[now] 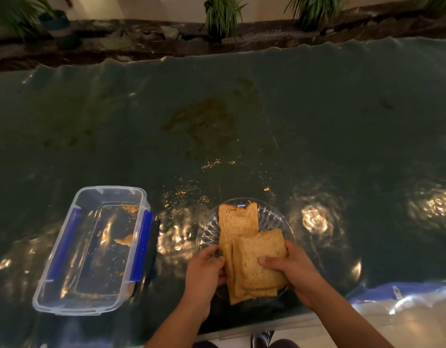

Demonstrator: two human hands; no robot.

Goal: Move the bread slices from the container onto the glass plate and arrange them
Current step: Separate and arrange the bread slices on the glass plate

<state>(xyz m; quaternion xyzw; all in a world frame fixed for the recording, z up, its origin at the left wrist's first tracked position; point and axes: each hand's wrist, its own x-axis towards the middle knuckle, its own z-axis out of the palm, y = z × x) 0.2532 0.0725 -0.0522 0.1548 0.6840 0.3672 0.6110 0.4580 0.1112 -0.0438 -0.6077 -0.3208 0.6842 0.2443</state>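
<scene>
A cut-glass plate (274,217) sits near the table's front edge, right of centre. One brown bread slice (238,221) with a torn top edge lies flat on its far half. A stack of several bread slices (257,262) rests over the near half. My left hand (204,270) grips the stack's left edge. My right hand (289,267) holds its right side, thumb on top. The clear plastic container (66,247) with blue side clips stands to the left, holding only crumbs and small bread scraps.
The table is covered with dark green glossy plastic sheeting (317,121), with crumbs (212,164) scattered beyond the plate. A stone ledge with potted plants (222,16) runs along the far side. The table's front edge lies just below my wrists.
</scene>
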